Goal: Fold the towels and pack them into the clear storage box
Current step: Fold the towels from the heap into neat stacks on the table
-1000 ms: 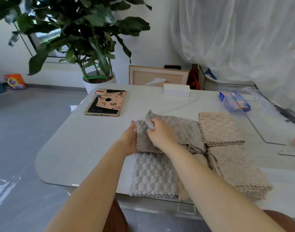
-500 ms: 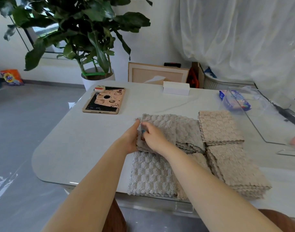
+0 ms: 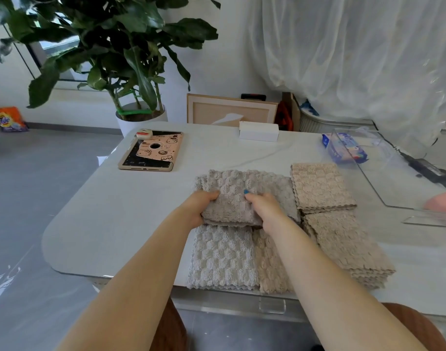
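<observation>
Both my hands are on the grey towel (image 3: 232, 198) right now. My left hand (image 3: 199, 209) has its fingers curled round the left edge, and my right hand (image 3: 265, 210) grips the right side with its fingertips on top, so neither hand is open. The towel is folded into a chunky bundle and sits on the white table (image 3: 110, 214), roughly in the middle, with more grey cloth bunched behind it. Just in front of it, toward me, another grey towel (image 3: 222, 257) lies flat, touching a beige one (image 3: 271, 264) that's partly under my right forearm. To the right there's a folded beige towel (image 3: 320, 186), and nearer me a stack of beige towels (image 3: 351, 247) – the two are touching at the corner. The clear storage box (image 3: 399, 178) is at the far right of the table, beside the beige ones, and I can't see any towels in it. A blue packet (image 3: 343, 149) shows at its back corner – can't tell if it's inside or behind. Further back there's a tablet in a pink case (image 3: 153, 153) on the left and a little white box (image 3: 258, 131) at the far edge.
</observation>
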### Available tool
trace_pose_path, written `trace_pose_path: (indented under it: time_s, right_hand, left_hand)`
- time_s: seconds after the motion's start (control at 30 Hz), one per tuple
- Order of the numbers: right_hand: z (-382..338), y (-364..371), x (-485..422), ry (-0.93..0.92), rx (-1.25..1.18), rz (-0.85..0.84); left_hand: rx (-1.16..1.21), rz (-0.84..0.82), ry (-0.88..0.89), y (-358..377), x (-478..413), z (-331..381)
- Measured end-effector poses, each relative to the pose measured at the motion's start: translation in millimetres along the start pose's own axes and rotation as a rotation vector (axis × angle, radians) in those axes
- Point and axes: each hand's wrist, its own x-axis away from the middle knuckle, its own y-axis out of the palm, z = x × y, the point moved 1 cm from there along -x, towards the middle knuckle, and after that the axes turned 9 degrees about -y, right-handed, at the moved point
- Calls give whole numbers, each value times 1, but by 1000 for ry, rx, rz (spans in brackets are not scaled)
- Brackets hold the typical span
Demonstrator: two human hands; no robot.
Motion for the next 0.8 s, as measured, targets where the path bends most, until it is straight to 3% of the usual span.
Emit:
trace_pose_path:
  time_s: [0.27, 0.4, 0.5, 0.6, 0.8]
  right_hand:
    - [-10, -35, 63, -176, -52, -79]
    - [33, -33, 93, -182, 106, -146]
    - [60, -23, 96, -102, 115, -190]
    - [71, -15, 88, -103, 168, -132]
    - [67, -9, 81, -210, 211, -100]
  left_hand:
    - [10, -58, 161, -2, 56, -21]
    - [-69, -112, 43, -8, 76, -80]
    - [-62, -15, -68, -10, 65, -106]
    - [-194, 155, -66, -4, 52, -101]
    - [-320, 432, 205, 3, 52, -94]
